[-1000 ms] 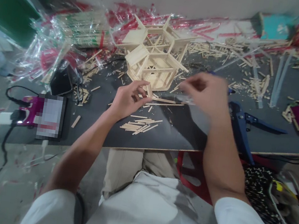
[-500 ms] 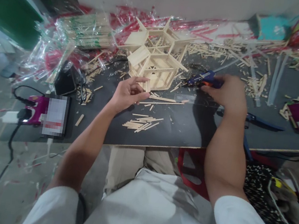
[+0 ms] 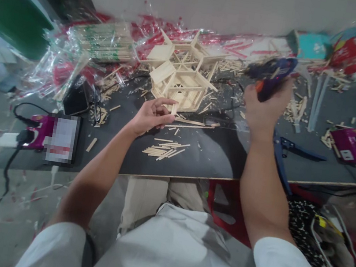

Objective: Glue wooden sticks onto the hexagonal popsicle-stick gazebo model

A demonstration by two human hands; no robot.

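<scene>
My right hand [image 3: 265, 106] is wrapped round the handle of a dark blue glue gun [image 3: 275, 74], held up above the right of the table, its nozzle towards the left. My left hand [image 3: 153, 116] pinches a short flat wooden stick piece [image 3: 174, 109] between thumb and fingers. Just behind that hand stands a pale wooden stick model [image 3: 189, 79], built of joined hexagonal frames with slanted panels. Long thin sticks [image 3: 192, 126] lie close to my left fingertips. Nearer the table edge is a small pile of short sticks [image 3: 164, 150].
Blue-handled cutters [image 3: 299, 149] lie beside my right forearm. Purple power strips [image 3: 355, 144] sit at both ends of the table, with a phone [image 3: 61, 138] at left. Bundled sticks in plastic wrap [image 3: 105, 38], clear glue sticks [image 3: 319, 101] and wood scraps line the back.
My right hand has picked the glue gun up off the table and raised it. My left hand stays near the model with the stick piece. The view has shifted slightly.
</scene>
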